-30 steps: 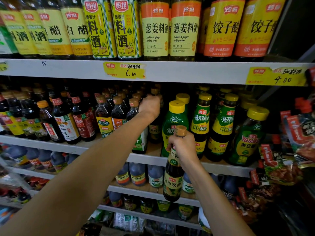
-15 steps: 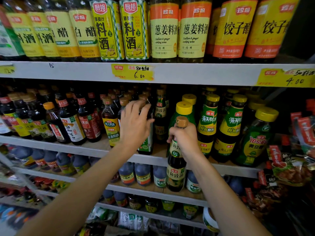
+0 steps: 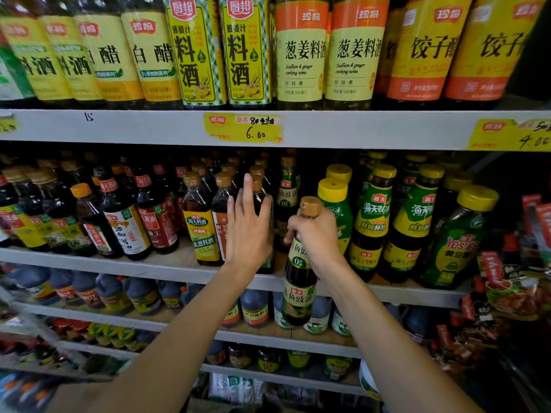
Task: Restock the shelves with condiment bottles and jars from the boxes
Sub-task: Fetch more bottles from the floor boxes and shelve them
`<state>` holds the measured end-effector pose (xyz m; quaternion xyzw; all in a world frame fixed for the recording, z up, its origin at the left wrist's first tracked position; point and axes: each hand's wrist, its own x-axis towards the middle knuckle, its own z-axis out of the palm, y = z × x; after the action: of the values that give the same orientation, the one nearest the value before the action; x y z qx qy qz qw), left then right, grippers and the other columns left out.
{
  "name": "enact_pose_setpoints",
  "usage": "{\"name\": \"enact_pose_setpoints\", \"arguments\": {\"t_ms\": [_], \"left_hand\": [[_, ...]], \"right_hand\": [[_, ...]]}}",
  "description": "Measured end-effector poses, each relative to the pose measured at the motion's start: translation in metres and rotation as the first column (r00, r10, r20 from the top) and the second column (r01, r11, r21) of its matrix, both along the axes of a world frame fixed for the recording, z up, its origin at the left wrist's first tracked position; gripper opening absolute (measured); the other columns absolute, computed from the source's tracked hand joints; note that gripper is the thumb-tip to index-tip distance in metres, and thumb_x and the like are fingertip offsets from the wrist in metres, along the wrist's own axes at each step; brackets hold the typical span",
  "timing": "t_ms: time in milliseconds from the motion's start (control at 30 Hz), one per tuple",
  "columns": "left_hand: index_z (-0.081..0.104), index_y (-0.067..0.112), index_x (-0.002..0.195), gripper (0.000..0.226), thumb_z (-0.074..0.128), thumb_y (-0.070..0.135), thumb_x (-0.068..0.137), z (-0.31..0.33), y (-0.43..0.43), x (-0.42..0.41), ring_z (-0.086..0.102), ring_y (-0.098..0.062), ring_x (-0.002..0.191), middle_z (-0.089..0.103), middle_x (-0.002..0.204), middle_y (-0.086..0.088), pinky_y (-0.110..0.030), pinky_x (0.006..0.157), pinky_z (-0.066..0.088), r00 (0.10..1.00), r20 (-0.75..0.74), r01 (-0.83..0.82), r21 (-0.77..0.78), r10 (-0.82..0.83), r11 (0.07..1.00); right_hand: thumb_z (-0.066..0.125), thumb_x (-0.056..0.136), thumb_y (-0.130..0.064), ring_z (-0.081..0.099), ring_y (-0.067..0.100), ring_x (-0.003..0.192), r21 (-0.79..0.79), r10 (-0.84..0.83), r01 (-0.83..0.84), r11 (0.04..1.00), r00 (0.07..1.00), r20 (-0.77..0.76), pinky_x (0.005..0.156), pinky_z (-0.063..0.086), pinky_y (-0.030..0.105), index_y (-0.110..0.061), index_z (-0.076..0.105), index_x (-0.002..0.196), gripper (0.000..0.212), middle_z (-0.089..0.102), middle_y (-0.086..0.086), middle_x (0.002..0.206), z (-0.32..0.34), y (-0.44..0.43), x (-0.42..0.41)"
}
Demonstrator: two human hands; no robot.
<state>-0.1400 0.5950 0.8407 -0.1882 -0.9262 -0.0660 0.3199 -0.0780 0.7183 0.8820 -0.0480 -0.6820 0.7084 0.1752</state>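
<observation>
Gripping the dark bottle (image 3: 299, 290) by its neck in the right hand (image 3: 316, 234), just in front of the shelf (image 3: 119, 266). Touching standing bottles (image 3: 220, 201) on that shelf with the left hand (image 3: 249, 231), fingers straight.

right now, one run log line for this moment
phase: restocking | right hand: grips steamed fish soy sauce bottle by neck, not yet shelved | left hand: fingers straight, at bottles on middle shelf

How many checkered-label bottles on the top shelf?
2. One checkered-label bottle stands at the top shelf front, the second just right of it, both above the 6.00 price tag. More may hide behind.
</observation>
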Motion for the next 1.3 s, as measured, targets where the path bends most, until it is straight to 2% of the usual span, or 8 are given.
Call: {"name": "enact_pose_setpoints", "arguments": {"t_ms": [100, 200, 400, 567, 733, 1000, 1167, 1300], "left_hand": [[0.043, 0.005, 0.138, 0.079, 0.081, 0.009, 0.069, 0.002, 0.0, -0.003, 0.026, -0.051, 0.141, 0.001, 0.16, -0.031, -0.057, 0.115, 0.029, 0.999, 0.012, 0.048, 0.032, -0.049, 0.998], [0.044, 0.004, 0.139, 0.078, 0.08, 0.006, 0.07, 0.001, -0.004, -0.006, 0.026, -0.052, 0.141, 0.001, 0.16, -0.032, -0.057, 0.114, 0.027, 0.997, 0.002, 0.079, 0.03, -0.08, 0.996], [0.046, 0.004, 0.136, 0.078, 0.08, 0.004, 0.066, 0.002, -0.008, -0.005, 0.036, -0.056, 0.131, 0.009, 0.159, -0.033, -0.059, 0.109, 0.035, 0.997, -0.03, 0.073, 0.046, -0.072, 0.996], [0.043, 0.005, 0.136, 0.084, 0.083, 0.006, 0.062, 0.0, -0.016, -0.008, 0.034, -0.056, 0.131, 0.008, 0.158, -0.033, -0.059, 0.11, 0.032, 0.998, -0.036, 0.056, 0.083, -0.054, 0.995], [0.041, 0.007, 0.137, 0.08, 0.078, 0.005, 0.066, -0.004, -0.015, -0.009, 0.024, -0.048, 0.135, 0.009, 0.159, -0.031, -0.057, 0.11, 0.034, 0.989, -0.088, 0.129, 0.069, -0.123, 0.989], [0.039, 0.011, 0.14, 0.068, 0.07, 0.012, 0.079, -0.004, -0.017, -0.007, 0.017, -0.042, 0.147, 0.001, 0.162, -0.027, -0.057, 0.118, 0.022, 0.988, -0.057, 0.147, 0.034, -0.145, 0.989], [0.035, 0.018, 0.146, 0.08, 0.075, 0.012, 0.077, -0.001, -0.023, -0.002, 0.004, -0.034, 0.152, -0.008, 0.164, -0.021, -0.051, 0.122, 0.009, 0.987, 0.003, 0.159, 0.025, -0.159, 0.987], [0.031, 0.022, 0.149, 0.089, 0.081, 0.018, 0.077, 0.003, -0.03, -0.002, 0.01, -0.033, 0.152, -0.005, 0.165, -0.018, -0.049, 0.12, 0.009, 0.986, -0.002, 0.167, 0.012, -0.167, 0.986]], "right_hand": [[0.059, 0.066, -0.002, 0.054, 0.024, 0.046, 0.005, -0.001, 0.002, 1.0, 0.999, -0.038, 0.059, 0.049, 0.036, -0.013, 0.049, 0.058, 0.017, 0.052, 0.001, 0.046, 0.009, -0.002, -0.005], [0.059, 0.072, 0.007, 0.054, 0.024, 0.046, 0.016, -0.028, 0.029, 0.999, 0.998, -0.057, 0.052, 0.047, 0.029, -0.01, 0.048, 0.061, 0.023, 0.05, -0.002, 0.045, 0.014, -0.004, -0.012], [0.06, 0.074, 0.006, 0.056, 0.023, 0.046, 0.02, -0.053, 0.055, 0.998, 0.996, -0.07, 0.05, 0.046, 0.029, -0.01, 0.052, 0.066, 0.02, 0.054, 0.004, 0.049, 0.018, -0.01, -0.023], [0.06, 0.067, -0.002, 0.056, 0.022, 0.045, 0.018, -0.073, 0.074, 0.997, 0.995, -0.063, 0.049, 0.047, 0.031, -0.009, 0.052, 0.067, 0.011, 0.054, 0.002, 0.047, 0.022, -0.016, -0.032], [0.059, 0.068, 0.004, 0.054, 0.024, 0.045, 0.036, -0.084, 0.088, 0.995, 0.991, -0.102, 0.05, 0.047, 0.035, -0.004, 0.052, 0.07, 0.011, 0.051, 0.006, 0.051, 0.029, -0.02, -0.044], [0.06, 0.066, -0.001, 0.056, 0.023, 0.047, 0.1, -0.065, 0.078, 0.992, 0.99, -0.127, 0.052, 0.05, 0.034, -0.005, 0.054, 0.068, 0.008, 0.053, 0.004, 0.052, 0.034, -0.019, -0.054], [0.06, 0.067, 0.002, 0.054, 0.022, 0.049, 0.138, -0.066, 0.084, 0.987, 0.989, -0.13, 0.055, 0.05, 0.04, -0.009, 0.049, 0.063, 0.016, 0.049, 0.001, 0.051, 0.034, -0.019, -0.066], [0.062, 0.067, -0.002, 0.05, 0.014, 0.05, 0.184, -0.108, 0.137, 0.973, 0.981, -0.16, 0.053, 0.043, 0.029, -0.007, 0.051, 0.064, 0.012, 0.051, 0.003, 0.055, 0.03, -0.023, -0.071]]}}
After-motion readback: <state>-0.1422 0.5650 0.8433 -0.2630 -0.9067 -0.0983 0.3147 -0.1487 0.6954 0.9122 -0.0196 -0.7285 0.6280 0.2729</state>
